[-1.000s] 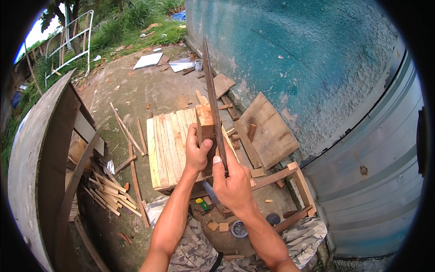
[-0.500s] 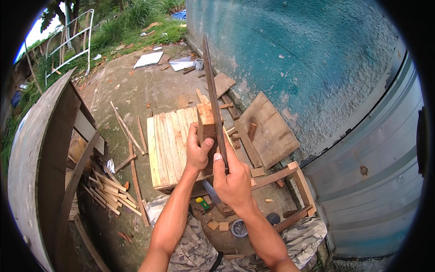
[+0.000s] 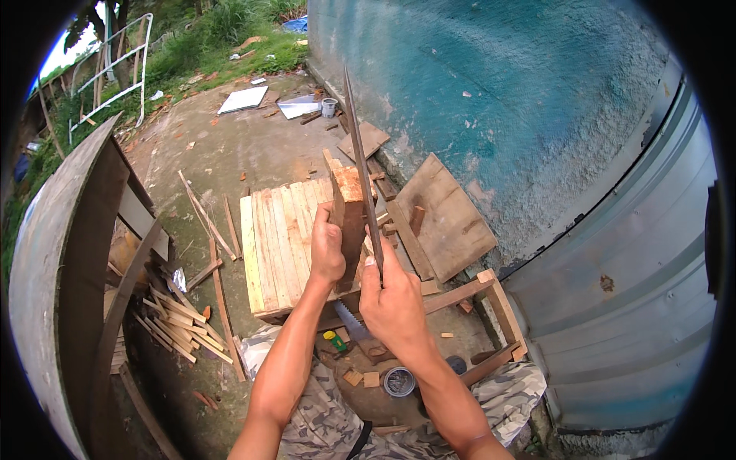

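Observation:
My left hand grips the left side of a thick brown wood block, its rough pale-orange end facing up. The block stands tilted at the right side of a slatted wooden box top. In my right hand is a long dark machete, seen nearly edge-on with its tip pointing up and away. My right thumb lies along the blade's lower part, and the handle is hidden in my fist. The blade runs close along the block's right side; I cannot tell whether they touch.
A handsaw, a green-and-yellow object and a tin of nails lie between my legs. Wood strips are piled left beside a curved wooden panel. A wooden frame and board stand right, near the blue wall.
The whole view has shifted slightly left. My left hand has moved from the front of the block toward its left side. My right hand keeps the machete at nearly the same angle.

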Tool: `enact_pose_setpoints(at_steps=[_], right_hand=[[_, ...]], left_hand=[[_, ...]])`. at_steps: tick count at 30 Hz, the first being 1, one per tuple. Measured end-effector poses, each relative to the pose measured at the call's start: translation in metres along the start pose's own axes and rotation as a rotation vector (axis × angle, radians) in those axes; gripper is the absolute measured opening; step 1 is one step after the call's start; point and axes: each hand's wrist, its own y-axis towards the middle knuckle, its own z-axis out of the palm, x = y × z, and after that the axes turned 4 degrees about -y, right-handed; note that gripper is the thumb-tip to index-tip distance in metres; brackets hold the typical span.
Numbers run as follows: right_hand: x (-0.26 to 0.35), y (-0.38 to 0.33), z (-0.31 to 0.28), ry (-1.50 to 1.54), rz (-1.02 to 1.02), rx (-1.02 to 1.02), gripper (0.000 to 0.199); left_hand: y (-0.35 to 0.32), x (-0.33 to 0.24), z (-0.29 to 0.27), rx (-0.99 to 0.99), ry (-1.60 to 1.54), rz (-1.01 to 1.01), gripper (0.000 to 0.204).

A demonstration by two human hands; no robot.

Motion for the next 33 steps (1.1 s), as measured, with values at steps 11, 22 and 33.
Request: enact_pose_setpoints(at_steps=[11, 22, 33], right_hand=[[-0.004, -0.011, -0.001, 0.097, -0.072, 0.001, 0.041], [0.002, -0.006, 0.002, 0.134, -0.179, -0.088, 0.039], [-0.004, -0.008, 0.011, 0.090, -0.173, -0.025, 0.038]], left_hand=[[-0.002, -0.011, 0.006, -0.050, 0.003, 0.057, 0.074], [-0.001, -0.008, -0.005, -0.059, -0.038, 0.025, 0.074], [-0.010, -0.012, -0.006, -0.020, -0.061, -0.016, 0.075]])
